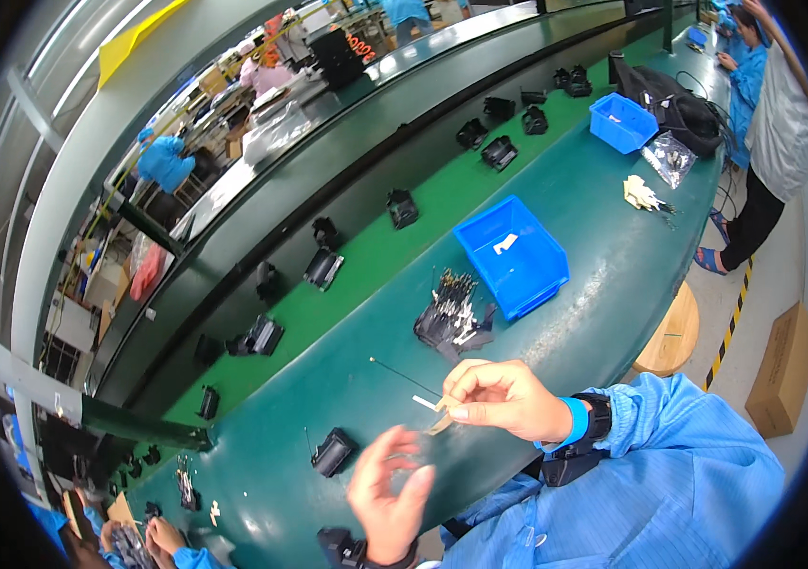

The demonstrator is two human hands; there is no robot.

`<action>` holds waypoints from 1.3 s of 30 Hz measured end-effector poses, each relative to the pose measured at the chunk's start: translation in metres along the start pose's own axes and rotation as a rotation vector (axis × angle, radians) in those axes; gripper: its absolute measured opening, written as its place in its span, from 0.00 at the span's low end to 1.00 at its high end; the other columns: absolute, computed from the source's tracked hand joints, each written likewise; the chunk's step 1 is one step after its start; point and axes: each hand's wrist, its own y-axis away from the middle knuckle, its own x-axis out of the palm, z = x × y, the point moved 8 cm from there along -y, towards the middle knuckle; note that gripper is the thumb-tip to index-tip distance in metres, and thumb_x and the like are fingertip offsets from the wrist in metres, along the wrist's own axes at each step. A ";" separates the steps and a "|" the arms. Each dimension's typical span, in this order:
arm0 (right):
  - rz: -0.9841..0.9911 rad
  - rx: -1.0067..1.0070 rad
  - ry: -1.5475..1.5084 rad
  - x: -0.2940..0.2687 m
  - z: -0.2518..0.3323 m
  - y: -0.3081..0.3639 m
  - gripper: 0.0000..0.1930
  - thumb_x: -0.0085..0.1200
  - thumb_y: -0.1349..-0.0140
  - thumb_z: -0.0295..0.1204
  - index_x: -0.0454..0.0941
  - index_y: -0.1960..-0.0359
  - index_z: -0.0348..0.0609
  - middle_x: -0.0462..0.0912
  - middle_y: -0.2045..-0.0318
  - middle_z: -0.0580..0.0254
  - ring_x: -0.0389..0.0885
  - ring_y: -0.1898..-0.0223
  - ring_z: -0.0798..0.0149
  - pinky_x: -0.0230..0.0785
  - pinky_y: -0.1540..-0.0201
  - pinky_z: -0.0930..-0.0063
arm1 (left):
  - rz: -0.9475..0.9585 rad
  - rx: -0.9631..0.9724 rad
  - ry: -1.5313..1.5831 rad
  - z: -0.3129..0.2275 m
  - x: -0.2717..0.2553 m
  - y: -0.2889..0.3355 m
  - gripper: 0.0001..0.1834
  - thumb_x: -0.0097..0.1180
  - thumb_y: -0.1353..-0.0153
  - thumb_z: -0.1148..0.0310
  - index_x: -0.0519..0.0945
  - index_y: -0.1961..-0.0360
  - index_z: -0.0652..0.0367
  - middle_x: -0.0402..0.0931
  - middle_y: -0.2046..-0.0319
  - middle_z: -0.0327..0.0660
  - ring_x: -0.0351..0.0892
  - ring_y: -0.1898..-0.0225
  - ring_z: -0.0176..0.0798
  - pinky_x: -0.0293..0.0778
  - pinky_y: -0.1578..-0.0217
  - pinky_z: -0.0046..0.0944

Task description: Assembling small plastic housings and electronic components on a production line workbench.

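Note:
My right hand [508,396] pinches a thin black wire [406,376] that has a small white tab and a tan, paper-like strip [441,423] at its end. The wire points away to the far left and ends in a tiny tip. My left hand [390,493] is just left of it, slightly blurred, with its fingers apart and nothing in them. Close beside the left hand, a black plastic housing [334,452] lies on the green bench [366,398]. Beyond my right hand is a pile of black wires with white tabs [451,313].
A blue bin [516,261] with a white piece inside stands beyond the pile. Black housings [402,209] line the lighter green belt. Farther right are another blue bin [623,123], tan pieces [644,194] and a black bag [674,109]. A co-worker's hands [165,538] are at lower left.

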 end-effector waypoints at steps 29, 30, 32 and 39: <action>0.266 -0.392 0.700 0.021 0.039 0.014 0.10 0.52 0.43 0.30 0.78 0.61 0.40 0.79 0.64 0.58 0.76 0.63 0.58 0.69 0.60 0.68 | 0.169 -0.267 0.515 0.025 0.052 0.013 0.10 0.48 0.39 0.77 0.75 0.60 0.73 0.76 0.72 0.49 0.78 0.72 0.38 0.77 0.71 0.33; 0.271 -0.364 0.682 0.020 0.038 0.014 0.10 0.52 0.43 0.30 0.79 0.62 0.40 0.79 0.65 0.58 0.76 0.63 0.58 0.69 0.60 0.67 | 0.171 -0.268 0.515 0.024 0.052 0.014 0.10 0.48 0.39 0.77 0.75 0.60 0.73 0.76 0.72 0.49 0.78 0.72 0.38 0.77 0.71 0.33; 0.269 -0.316 0.654 0.018 0.037 0.013 0.10 0.52 0.43 0.30 0.79 0.63 0.40 0.79 0.65 0.58 0.76 0.63 0.58 0.69 0.60 0.68 | 0.147 -0.242 0.422 0.023 0.050 0.015 0.10 0.48 0.39 0.77 0.75 0.61 0.73 0.77 0.71 0.49 0.78 0.73 0.37 0.77 0.71 0.33; 0.213 -0.172 0.714 -0.004 0.056 -0.010 0.09 0.52 0.43 0.32 0.80 0.68 0.41 0.78 0.69 0.61 0.76 0.66 0.62 0.68 0.62 0.71 | 0.255 -0.411 0.495 0.029 0.056 0.019 0.10 0.49 0.40 0.76 0.75 0.61 0.73 0.77 0.70 0.49 0.78 0.73 0.36 0.77 0.72 0.33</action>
